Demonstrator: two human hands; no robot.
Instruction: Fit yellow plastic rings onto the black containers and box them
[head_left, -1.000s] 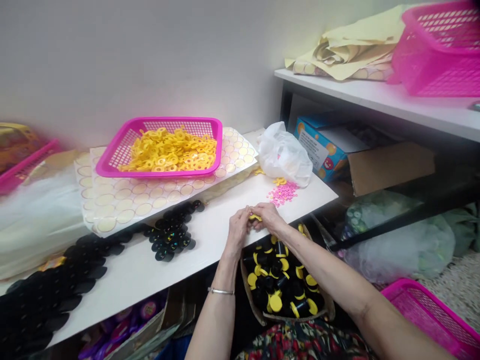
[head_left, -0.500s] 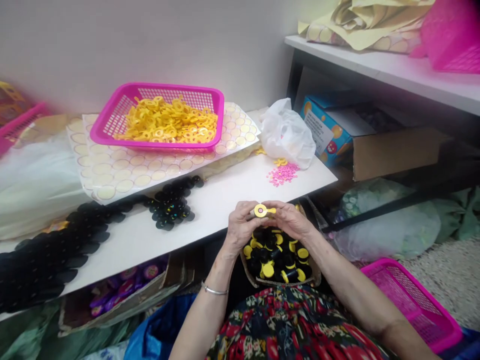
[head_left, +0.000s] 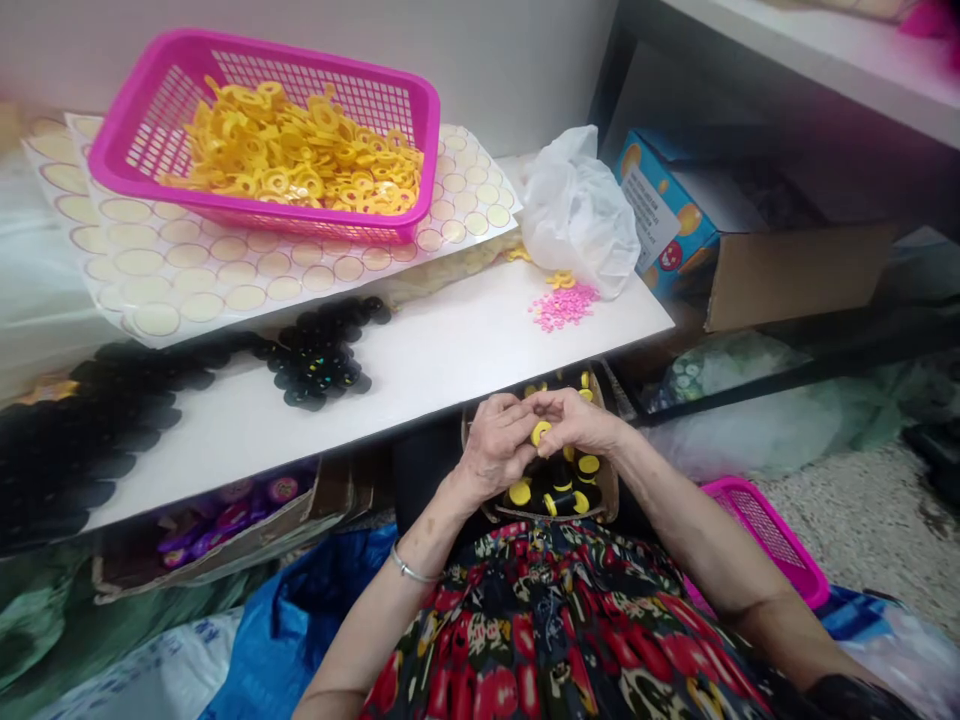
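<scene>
Over a box (head_left: 609, 485) of small black cylinders with yellow caps (head_left: 562, 500), my two hands meet. My left hand (head_left: 491, 445) has its fingers curled in around a small yellow round piece (head_left: 540, 432). From the other side, my right hand (head_left: 581, 422) pinches the same piece with thumb and fingertips. Only its round yellow end shows; the fingers cover the rest. On the white table (head_left: 442, 360) beyond my hands lies a pile of tiny pink pieces (head_left: 564, 306), with a few yellow ring pieces (head_left: 560, 280) behind it.
A pink basket (head_left: 431, 150) of yellow ring pieces stands on sheets printed with circles (head_left: 247, 290). Black discs (head_left: 319, 360) spread along the table's left. A white plastic bag (head_left: 581, 210) and an open carton (head_left: 795, 275) are at right. Another pink basket (head_left: 780, 540) sits low right.
The yellow piece, earlier showing a ring face with a pink centre and a handle, is turned and mostly covered by my fingers. My hands have closed together. The camera view has tilted down.
</scene>
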